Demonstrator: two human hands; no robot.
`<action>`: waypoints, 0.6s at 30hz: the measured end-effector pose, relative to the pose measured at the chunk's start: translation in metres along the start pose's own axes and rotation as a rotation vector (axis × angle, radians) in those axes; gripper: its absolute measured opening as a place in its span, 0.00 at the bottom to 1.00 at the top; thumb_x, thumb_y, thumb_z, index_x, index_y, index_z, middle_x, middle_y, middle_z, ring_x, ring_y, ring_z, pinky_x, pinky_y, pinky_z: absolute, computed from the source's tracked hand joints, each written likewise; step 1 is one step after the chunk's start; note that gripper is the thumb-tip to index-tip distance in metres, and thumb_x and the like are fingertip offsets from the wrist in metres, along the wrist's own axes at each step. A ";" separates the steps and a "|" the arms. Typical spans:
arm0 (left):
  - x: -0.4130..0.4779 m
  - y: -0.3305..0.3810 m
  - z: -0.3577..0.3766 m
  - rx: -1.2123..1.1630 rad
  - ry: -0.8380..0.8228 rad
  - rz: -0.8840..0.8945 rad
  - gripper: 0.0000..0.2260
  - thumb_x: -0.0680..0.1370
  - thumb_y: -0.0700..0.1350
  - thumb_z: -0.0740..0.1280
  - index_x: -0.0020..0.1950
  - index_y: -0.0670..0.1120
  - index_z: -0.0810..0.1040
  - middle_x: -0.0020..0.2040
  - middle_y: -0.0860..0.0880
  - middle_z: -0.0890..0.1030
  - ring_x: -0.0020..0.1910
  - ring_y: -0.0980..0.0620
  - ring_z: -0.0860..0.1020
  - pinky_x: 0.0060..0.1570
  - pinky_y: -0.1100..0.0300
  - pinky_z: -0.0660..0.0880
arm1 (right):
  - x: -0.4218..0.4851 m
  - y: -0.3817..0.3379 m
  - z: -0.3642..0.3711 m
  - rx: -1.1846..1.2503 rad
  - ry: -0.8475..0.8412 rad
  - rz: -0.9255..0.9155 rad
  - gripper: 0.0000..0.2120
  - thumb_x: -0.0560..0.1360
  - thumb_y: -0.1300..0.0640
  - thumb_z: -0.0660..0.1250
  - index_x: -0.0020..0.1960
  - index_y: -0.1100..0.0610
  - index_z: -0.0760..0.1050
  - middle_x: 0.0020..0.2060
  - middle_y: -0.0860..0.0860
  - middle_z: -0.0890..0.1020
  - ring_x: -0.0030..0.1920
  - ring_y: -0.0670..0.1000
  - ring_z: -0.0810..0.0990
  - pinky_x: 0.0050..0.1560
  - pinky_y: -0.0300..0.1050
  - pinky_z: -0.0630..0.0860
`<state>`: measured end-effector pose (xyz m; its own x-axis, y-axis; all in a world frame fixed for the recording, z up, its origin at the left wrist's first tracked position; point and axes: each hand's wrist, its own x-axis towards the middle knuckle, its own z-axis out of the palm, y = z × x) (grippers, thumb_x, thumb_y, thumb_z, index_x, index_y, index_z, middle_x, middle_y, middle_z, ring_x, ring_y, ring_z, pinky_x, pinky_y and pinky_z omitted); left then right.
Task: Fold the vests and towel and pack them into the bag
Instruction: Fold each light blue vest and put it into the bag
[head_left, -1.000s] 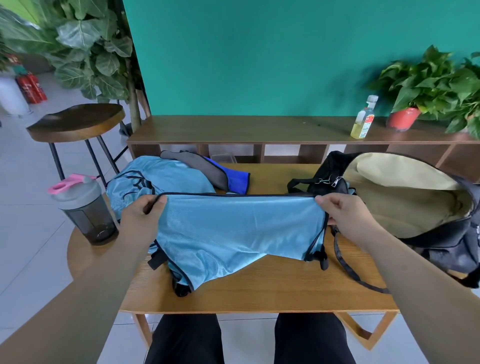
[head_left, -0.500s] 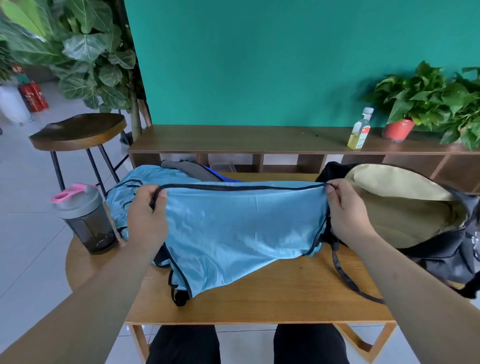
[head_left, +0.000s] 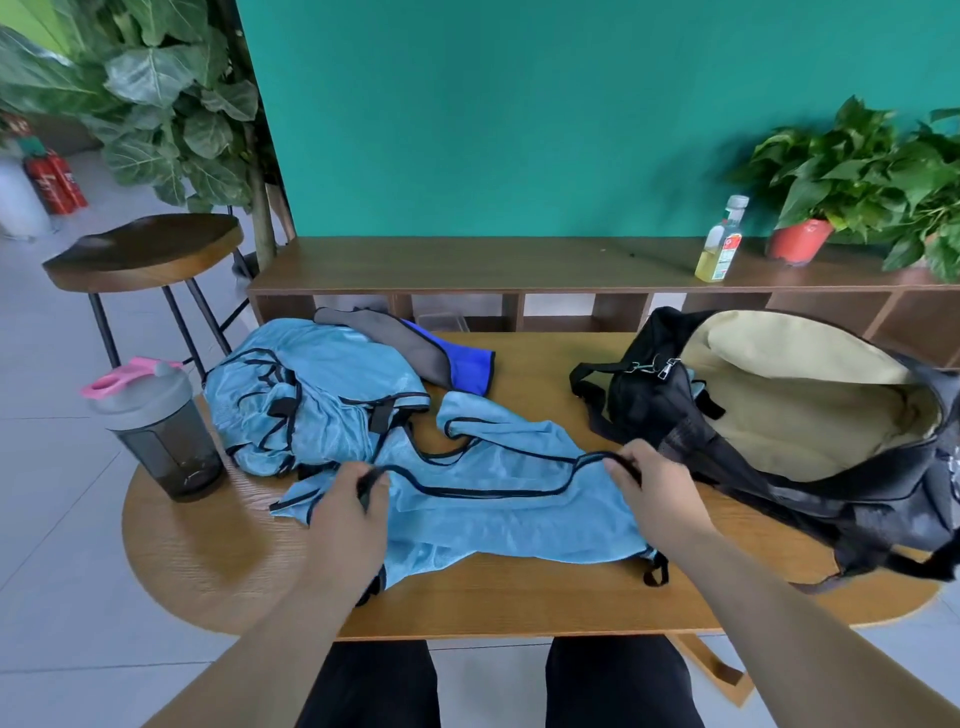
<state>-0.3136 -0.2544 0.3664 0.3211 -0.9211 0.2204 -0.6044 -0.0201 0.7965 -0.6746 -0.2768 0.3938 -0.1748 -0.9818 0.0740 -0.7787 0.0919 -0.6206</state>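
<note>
While my left hand (head_left: 345, 512) and right hand (head_left: 657, 493) pinch its ends, the light-blue black-trimmed mesh vest (head_left: 498, 514) spans between them, along the wooden desk's (head_left: 519, 603) near edge.

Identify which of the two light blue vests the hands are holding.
The vest spread out nearest the person: left hand and right hand each pinch its black trim. The other vest lies bunched behind it, beside the shaker bottle, untouched.
</note>
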 end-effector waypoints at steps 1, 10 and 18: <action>-0.004 -0.005 0.005 0.073 -0.029 0.043 0.02 0.85 0.51 0.65 0.54 0.54 0.75 0.42 0.57 0.80 0.40 0.57 0.78 0.37 0.59 0.72 | 0.002 0.004 0.002 -0.043 -0.014 -0.001 0.08 0.84 0.45 0.64 0.50 0.49 0.73 0.36 0.50 0.80 0.34 0.49 0.77 0.30 0.43 0.67; -0.002 -0.017 0.043 0.471 -0.113 0.348 0.02 0.83 0.49 0.66 0.55 0.55 0.76 0.52 0.57 0.76 0.51 0.52 0.73 0.49 0.54 0.69 | 0.024 0.051 0.009 -0.314 0.120 0.064 0.13 0.86 0.46 0.60 0.46 0.51 0.72 0.41 0.49 0.76 0.43 0.54 0.76 0.41 0.51 0.75; 0.030 -0.012 0.055 0.373 -0.191 0.428 0.03 0.84 0.49 0.66 0.57 0.54 0.75 0.50 0.59 0.75 0.50 0.54 0.75 0.50 0.54 0.72 | 0.000 0.069 0.024 -0.248 0.293 0.127 0.16 0.87 0.49 0.57 0.57 0.57 0.79 0.53 0.53 0.82 0.57 0.58 0.79 0.59 0.55 0.78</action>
<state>-0.3371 -0.3029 0.3328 -0.1235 -0.9302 0.3456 -0.8772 0.2651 0.4002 -0.7144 -0.2746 0.3323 -0.4158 -0.8742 0.2508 -0.8554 0.2823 -0.4342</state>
